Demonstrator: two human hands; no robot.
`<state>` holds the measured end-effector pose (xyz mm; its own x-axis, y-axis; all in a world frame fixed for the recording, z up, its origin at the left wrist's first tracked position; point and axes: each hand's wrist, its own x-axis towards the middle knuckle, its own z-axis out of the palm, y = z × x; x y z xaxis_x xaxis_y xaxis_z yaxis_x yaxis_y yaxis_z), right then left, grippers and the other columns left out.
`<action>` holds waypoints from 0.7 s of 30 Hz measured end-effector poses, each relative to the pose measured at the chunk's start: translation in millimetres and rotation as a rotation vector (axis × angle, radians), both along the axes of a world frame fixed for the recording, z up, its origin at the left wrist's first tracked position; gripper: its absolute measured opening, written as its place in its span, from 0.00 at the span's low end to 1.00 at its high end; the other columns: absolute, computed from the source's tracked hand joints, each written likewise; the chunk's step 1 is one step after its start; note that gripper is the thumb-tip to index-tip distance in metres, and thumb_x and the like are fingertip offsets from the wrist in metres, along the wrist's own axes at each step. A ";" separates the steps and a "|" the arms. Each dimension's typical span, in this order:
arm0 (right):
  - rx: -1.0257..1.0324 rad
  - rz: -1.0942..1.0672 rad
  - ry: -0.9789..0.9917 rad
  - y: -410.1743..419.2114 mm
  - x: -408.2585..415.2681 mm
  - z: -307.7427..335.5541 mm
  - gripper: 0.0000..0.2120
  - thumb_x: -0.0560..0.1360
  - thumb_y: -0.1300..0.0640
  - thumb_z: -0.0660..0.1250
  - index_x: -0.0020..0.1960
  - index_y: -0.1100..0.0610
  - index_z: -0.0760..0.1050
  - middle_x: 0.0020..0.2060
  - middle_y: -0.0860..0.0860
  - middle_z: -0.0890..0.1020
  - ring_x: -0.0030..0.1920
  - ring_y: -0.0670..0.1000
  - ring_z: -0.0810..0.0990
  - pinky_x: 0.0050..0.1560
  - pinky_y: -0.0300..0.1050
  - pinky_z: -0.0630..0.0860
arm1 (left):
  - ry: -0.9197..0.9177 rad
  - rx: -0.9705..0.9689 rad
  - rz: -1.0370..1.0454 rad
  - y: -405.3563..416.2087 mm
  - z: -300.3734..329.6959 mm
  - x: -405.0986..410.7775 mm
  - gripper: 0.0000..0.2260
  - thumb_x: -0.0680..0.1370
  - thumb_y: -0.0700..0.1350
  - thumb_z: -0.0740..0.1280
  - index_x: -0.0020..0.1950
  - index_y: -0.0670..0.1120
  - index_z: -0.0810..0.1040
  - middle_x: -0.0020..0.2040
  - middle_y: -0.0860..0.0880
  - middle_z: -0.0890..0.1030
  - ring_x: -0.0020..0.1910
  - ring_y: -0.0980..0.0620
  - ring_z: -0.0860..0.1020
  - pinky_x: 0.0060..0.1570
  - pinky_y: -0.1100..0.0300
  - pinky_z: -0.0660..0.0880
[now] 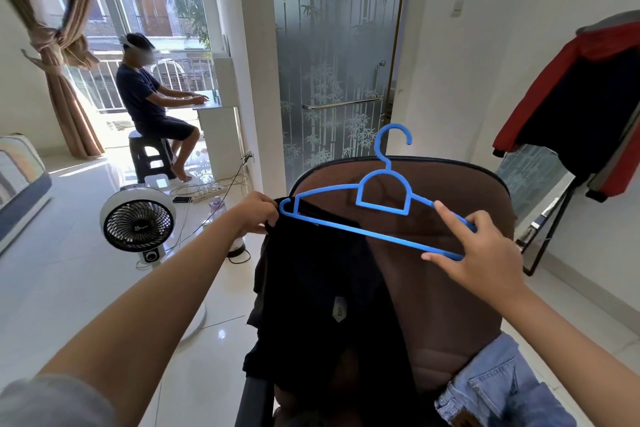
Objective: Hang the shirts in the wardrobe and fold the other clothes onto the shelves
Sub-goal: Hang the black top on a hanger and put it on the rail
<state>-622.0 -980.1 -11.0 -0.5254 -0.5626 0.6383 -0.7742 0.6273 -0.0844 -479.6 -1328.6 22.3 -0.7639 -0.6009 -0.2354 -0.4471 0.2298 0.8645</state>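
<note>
A blue plastic hanger (pixel 381 199) is held level in front of a brown chair back (pixel 450 288). My left hand (pixel 256 213) pinches a black shirt (pixel 322 305) at the hanger's left tip, and the shirt hangs down from there over the chair. My right hand (pixel 481 253) holds the hanger's right end, its index finger stretched along the upper bar. Light blue jeans (pixel 498 392) lie on the chair at the lower right.
A white floor fan (pixel 138 222) stands to the left, with cables and a power strip (pixel 207 189) behind it. A person sits at a white desk (pixel 214 107) by the window. A frosted glass door (pixel 332 62) is ahead; a red-and-black jacket (pixel 581 104) hangs on a stand at right.
</note>
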 end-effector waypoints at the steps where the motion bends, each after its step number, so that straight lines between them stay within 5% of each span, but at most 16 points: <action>1: 0.006 0.006 0.000 -1.6 1.2 0.0 0.44 0.56 0.39 0.80 0.69 0.50 0.72 0.39 0.53 0.70 0.28 0.48 0.67 0.23 0.35 0.62 | 0.013 -0.029 0.006 2.4 -0.9 1.3 0.18 0.68 0.26 0.58 0.54 0.36 0.77 0.44 0.42 0.75 0.38 0.49 0.75 0.31 0.61 0.77; 3: 0.006 0.006 -0.007 -3.7 4.0 -1.4 0.44 0.57 0.39 0.79 0.69 0.50 0.72 0.39 0.53 0.70 0.29 0.49 0.68 0.23 0.35 0.62 | 0.083 -0.084 0.023 5.9 -3.4 1.9 0.22 0.68 0.26 0.59 0.59 0.39 0.76 0.46 0.43 0.75 0.38 0.48 0.75 0.32 0.60 0.77; 6: -0.016 0.000 -0.014 -5.4 10.5 -4.2 0.44 0.57 0.39 0.79 0.70 0.50 0.72 0.39 0.53 0.70 0.29 0.48 0.67 0.24 0.35 0.61 | 0.161 -0.285 -0.023 15.1 2.4 6.5 0.29 0.62 0.35 0.62 0.63 0.40 0.74 0.58 0.43 0.74 0.50 0.43 0.76 0.48 0.54 0.77; 9: -0.052 0.002 -0.007 -6.1 17.4 -3.0 0.43 0.58 0.39 0.78 0.70 0.51 0.72 0.39 0.53 0.70 0.29 0.48 0.67 0.24 0.35 0.61 | 0.156 -0.476 -0.139 27.8 19.4 10.9 0.31 0.58 0.40 0.60 0.61 0.37 0.76 0.60 0.45 0.70 0.56 0.48 0.71 0.60 0.53 0.72; 18: -0.148 0.029 0.158 -2.4 40.3 29.1 0.42 0.59 0.40 0.79 0.69 0.54 0.73 0.38 0.54 0.72 0.26 0.49 0.67 0.20 0.36 0.64 | 0.141 -0.711 -0.233 68.4 100.7 28.3 0.31 0.59 0.42 0.61 0.63 0.37 0.74 0.63 0.44 0.68 0.59 0.49 0.70 0.56 0.64 0.65; 21: -0.169 0.032 0.211 -3.7 52.2 44.4 0.41 0.59 0.39 0.79 0.68 0.54 0.74 0.38 0.54 0.73 0.26 0.48 0.68 0.21 0.35 0.61 | 0.161 -0.734 -0.271 93.1 124.9 34.1 0.27 0.59 0.41 0.60 0.56 0.36 0.77 0.60 0.45 0.69 0.56 0.51 0.71 0.53 0.63 0.67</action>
<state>-569.7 -983.8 33.4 -0.3543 -0.4530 0.8181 -0.8049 0.5930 -0.0202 -445.5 -1235.4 147.2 -0.8965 -0.3483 0.2736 -0.1771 0.8481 0.4994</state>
